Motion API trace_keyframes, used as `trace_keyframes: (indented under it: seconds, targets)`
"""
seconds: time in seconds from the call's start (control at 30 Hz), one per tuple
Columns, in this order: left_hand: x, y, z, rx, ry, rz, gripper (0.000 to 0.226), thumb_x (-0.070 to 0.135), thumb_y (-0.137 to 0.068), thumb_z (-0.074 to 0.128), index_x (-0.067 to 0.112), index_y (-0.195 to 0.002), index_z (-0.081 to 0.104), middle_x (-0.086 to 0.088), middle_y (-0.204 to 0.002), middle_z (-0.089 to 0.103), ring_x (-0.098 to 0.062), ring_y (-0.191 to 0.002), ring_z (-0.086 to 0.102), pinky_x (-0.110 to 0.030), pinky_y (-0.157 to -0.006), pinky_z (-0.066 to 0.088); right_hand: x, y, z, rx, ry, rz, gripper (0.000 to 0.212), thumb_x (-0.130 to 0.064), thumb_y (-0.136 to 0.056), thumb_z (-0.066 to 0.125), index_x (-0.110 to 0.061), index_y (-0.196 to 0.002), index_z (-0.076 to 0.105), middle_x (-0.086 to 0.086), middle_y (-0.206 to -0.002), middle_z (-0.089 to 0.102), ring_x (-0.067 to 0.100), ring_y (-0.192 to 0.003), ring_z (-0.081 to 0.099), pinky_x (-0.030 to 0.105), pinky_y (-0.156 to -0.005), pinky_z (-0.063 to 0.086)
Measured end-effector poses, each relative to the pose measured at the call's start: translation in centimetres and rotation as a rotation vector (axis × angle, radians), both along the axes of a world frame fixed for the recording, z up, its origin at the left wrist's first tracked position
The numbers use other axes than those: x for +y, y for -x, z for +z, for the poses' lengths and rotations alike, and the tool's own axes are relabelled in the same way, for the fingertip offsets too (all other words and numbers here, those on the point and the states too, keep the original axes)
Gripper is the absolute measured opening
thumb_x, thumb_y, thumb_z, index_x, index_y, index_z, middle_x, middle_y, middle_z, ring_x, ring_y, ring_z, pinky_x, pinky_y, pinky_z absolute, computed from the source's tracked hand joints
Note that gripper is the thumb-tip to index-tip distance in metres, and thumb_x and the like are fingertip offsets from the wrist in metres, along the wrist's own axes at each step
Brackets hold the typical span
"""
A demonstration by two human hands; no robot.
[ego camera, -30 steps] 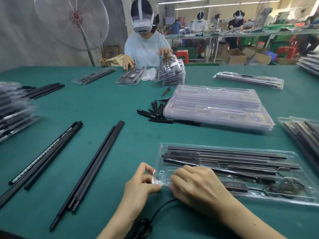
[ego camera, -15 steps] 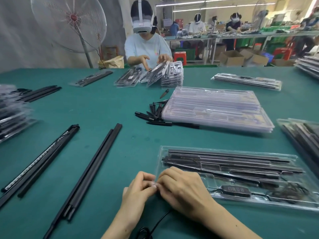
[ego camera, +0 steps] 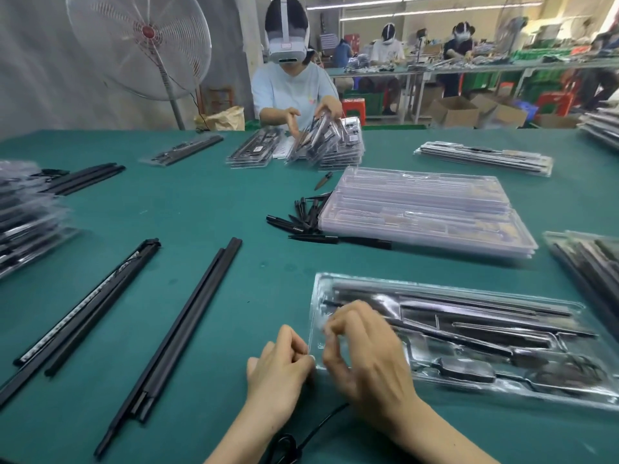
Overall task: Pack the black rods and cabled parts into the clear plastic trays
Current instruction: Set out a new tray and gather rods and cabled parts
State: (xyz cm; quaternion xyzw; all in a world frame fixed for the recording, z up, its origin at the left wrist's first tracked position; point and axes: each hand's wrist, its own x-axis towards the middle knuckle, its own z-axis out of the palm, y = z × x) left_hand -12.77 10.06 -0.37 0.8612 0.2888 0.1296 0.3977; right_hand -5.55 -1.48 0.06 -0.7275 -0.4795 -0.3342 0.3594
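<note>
Both hands work the left end of the filled clear tray (ego camera: 469, 343) at four o'clock on the bench (ego camera: 207, 209): the left hand (ego camera: 281, 366) pinches its edge, the right hand (ego camera: 365, 353) curls over it, grip unclear. Likely closing this tray; next, fetch the loose black rods (ego camera: 174, 333) at nine o'clock

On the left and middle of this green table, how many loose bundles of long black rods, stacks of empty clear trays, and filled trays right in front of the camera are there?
Loose bundles of long black rods: 3
Stack of empty clear trays: 1
Filled clear tray nearest the camera: 1
Total: 5
</note>
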Motion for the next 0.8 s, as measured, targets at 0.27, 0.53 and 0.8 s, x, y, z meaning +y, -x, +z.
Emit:
trace_keyframes:
  seconds: [0.27,0.53,0.8]
  targets:
    - [0.3,0.2,0.3,0.031,-0.097,-0.065,0.015,0.022,-0.093,0.045,0.030,-0.085,0.035,0.011,-0.078,0.051,0.002,-0.080,0.045,-0.028,-0.073,0.018,-0.3,-0.4,-0.4,-0.163,0.268,-0.001,0.023,-0.021,-0.090,0.057,-0.014,-0.068,0.060,-0.001,-0.075,0.061,0.020,-0.065,0.054,0.030,-0.061,0.045]
    - [-2.0,4.5,3.1,0.381,-0.496,-0.356,0.072,0.095,-0.045,0.009,0.035,-0.076,0.033,0.014,-0.081,0.038,0.002,-0.079,0.038,-0.016,-0.072,0.035,-0.9,-1.2,1.1,-0.225,0.338,-0.027,0.030,-0.034,-0.092,0.051,-0.020,-0.069,0.063,-0.007,-0.075,0.063,0.016,-0.067,0.057,0.026,-0.057,0.044]
    - [0.0,3.0,3.6,0.159,-0.036,-0.369,0.032,0.032,-0.098,0.043,0.042,-0.072,0.056,0.003,-0.050,0.059,-0.004,-0.051,0.057,-0.017,-0.056,0.043,-1.2,-0.8,0.7,-0.113,0.252,-0.013,0.032,-0.033,-0.096,0.049,-0.018,-0.072,0.064,-0.007,-0.077,0.063,0.016,-0.071,0.057,0.030,-0.069,0.045]
